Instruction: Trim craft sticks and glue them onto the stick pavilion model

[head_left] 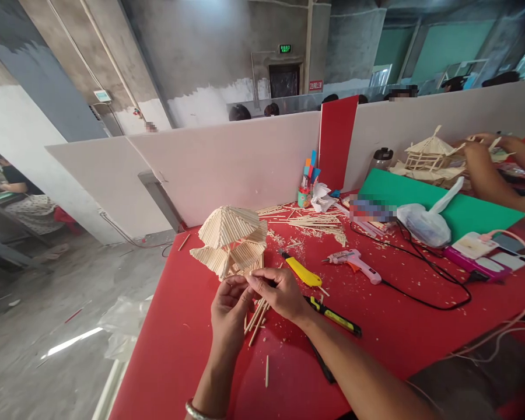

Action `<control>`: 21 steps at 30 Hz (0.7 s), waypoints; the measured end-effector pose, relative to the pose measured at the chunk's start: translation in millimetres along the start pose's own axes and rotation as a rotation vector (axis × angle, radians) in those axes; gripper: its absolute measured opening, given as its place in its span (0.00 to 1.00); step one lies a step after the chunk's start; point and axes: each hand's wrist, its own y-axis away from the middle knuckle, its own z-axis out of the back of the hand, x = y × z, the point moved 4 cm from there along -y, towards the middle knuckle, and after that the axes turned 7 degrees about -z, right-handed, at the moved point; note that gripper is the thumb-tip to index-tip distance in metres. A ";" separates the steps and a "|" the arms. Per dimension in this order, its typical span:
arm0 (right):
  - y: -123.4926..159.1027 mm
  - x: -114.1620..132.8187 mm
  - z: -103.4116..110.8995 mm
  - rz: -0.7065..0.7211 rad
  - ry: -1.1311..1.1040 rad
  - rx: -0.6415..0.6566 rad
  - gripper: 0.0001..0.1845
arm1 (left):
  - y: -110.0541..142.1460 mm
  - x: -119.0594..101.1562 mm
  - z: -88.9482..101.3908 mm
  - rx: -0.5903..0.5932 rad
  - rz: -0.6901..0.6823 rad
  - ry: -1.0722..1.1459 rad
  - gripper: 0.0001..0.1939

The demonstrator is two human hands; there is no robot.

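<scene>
A small two-tiered pagoda model made of wooden sticks stands on the red table. Right in front of it my left hand and my right hand meet, fingers pinched together. A bundle of thin wooden sticks hangs from them down to the table; the left hand grips the bundle and the right pinches at its top end. Next to my right wrist lie a yellow utility knife and yellow-handled pliers.
A pink-white glue gun with a black cord lies right of the knife. Loose sticks, a pen cup, a plastic bag and a green sheet lie farther back. Another person's arms work at a second stick model.
</scene>
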 end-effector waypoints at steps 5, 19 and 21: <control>0.9 3.7 2.8 0.017 0.025 -0.069 0.15 | 2.5 -0.6 -1.5 -0.018 0.011 -0.010 0.17; -1.9 6.9 12.4 0.093 0.184 -0.079 0.21 | 7.7 10.9 -2.6 0.012 0.117 -0.044 0.23; -5.3 7.6 19.5 0.110 0.255 -0.154 0.23 | 10.2 13.4 -4.9 0.025 0.177 -0.020 0.25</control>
